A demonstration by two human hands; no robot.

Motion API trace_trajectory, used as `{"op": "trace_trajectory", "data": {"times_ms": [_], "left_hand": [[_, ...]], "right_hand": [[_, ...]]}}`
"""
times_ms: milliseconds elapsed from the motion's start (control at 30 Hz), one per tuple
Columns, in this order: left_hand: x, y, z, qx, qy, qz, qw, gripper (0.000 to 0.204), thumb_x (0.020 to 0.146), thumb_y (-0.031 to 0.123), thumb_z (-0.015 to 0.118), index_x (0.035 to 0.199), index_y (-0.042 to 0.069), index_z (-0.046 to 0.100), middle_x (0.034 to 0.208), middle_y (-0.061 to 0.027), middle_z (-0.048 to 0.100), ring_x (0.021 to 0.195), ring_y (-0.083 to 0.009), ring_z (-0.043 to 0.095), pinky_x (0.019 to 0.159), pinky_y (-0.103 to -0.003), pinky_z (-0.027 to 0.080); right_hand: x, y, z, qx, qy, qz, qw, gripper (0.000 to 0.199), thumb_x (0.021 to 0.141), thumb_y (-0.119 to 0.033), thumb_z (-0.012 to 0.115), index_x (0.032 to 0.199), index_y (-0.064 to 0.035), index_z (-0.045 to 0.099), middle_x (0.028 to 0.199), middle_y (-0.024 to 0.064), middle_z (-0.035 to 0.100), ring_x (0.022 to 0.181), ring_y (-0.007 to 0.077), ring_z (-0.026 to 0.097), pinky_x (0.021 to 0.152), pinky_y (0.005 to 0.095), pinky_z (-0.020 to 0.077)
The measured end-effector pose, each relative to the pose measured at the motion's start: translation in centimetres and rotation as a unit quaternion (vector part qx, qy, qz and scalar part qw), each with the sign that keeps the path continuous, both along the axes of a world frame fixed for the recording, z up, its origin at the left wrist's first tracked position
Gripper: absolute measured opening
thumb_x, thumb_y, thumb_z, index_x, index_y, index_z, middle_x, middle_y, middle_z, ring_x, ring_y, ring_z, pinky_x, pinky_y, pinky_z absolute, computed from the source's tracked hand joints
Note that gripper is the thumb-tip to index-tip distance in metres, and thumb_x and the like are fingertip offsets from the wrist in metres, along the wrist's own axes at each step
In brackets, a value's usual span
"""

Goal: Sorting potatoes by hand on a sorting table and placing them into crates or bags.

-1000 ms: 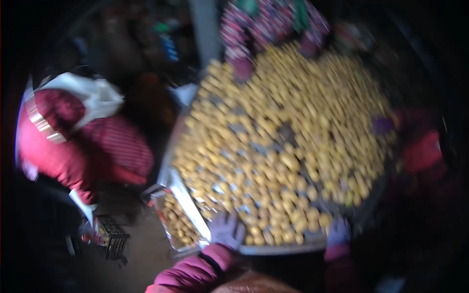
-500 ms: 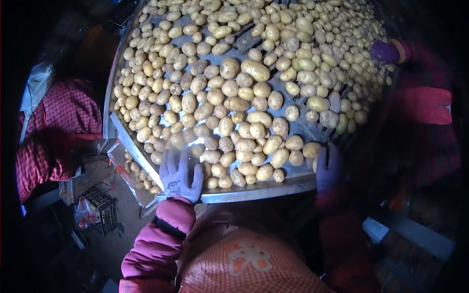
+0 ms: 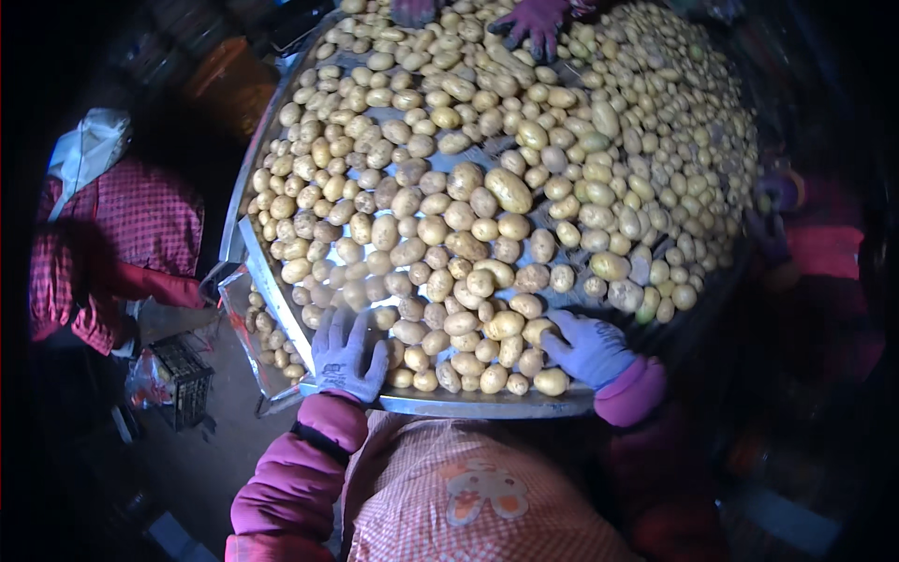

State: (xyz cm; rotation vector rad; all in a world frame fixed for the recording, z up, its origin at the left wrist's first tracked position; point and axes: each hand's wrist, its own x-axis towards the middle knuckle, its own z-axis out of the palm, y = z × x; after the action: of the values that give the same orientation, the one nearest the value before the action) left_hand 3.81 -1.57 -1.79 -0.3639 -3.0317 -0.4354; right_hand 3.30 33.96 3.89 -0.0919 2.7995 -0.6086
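Observation:
Many pale yellow potatoes (image 3: 465,245) are spread over a metal sorting table (image 3: 468,405) with a raised rim. My left hand (image 3: 346,356), in a light purple glove, rests at the near left corner with its fingers stretched out beside the nearest potatoes. It grips nothing. Across from it, my right hand (image 3: 590,349), gloved the same way, reaches in over the near rim. Its fingers are apart and lie against potatoes at the near right, without closing round one.
Co-workers' gloved hands (image 3: 536,26) show at the far edge, and another's hand (image 3: 782,192) is at the right. A person in a checked sleeve (image 3: 150,215) is at the left. Below the table's left side are a chute with potatoes (image 3: 272,342) and a black crate (image 3: 183,379).
My right hand has moved left, from beside the near right rim onto the potatoes. My left hand stays at its corner. A co-worker's hands have come into view at the far edge.

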Motion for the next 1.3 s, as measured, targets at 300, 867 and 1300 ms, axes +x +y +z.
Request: {"op": "trace_trajectory", "data": {"times_ms": [300, 867, 1300], "left_hand": [[-1.5, 1.2, 0.4, -0.007, -0.076, -0.032, 0.997, 0.022, 0.071, 0.026, 0.062, 0.060, 0.008, 0.055, 0.065, -0.0121, 0.051, 0.073, -0.0337, 0.057, 0.063, -0.044, 0.046], [-9.3, 3.3, -3.3, 0.092, 0.044, 0.057, 0.993, 0.059, 0.085, 0.034, 0.057, 0.135, 0.005, 0.046, 0.137, -0.0197, 0.046, 0.127, -0.0385, 0.042, 0.105, -0.049, 0.036], [-7.9, 2.9, -3.8, 0.104, 0.069, 0.048, 0.991, 0.054, 0.084, 0.034, 0.057, 0.128, 0.003, 0.052, 0.132, -0.0219, 0.048, 0.125, -0.0402, 0.045, 0.104, -0.049, 0.037]], "right_hand": [[-15.8, -6.8, -0.3, -0.004, 0.334, 0.195, 0.922, 0.055, 0.080, -0.024, 0.064, 0.131, -0.0098, 0.051, 0.130, 0.0149, 0.053, 0.111, 0.0347, 0.055, 0.091, 0.0449, 0.0458], [-31.7, -4.6, -7.6, 0.072, 0.212, 0.217, 0.950, 0.066, 0.077, -0.027, 0.067, 0.139, -0.0183, 0.046, 0.143, 0.0215, 0.037, 0.127, 0.0387, 0.040, 0.101, 0.0503, 0.0339], [-31.9, -3.1, -10.4, 0.276, 0.172, 0.222, 0.919, 0.063, 0.090, -0.052, 0.046, 0.148, -0.0310, 0.032, 0.143, 0.0098, 0.041, 0.126, 0.0270, 0.044, 0.102, 0.0455, 0.0370]]}}
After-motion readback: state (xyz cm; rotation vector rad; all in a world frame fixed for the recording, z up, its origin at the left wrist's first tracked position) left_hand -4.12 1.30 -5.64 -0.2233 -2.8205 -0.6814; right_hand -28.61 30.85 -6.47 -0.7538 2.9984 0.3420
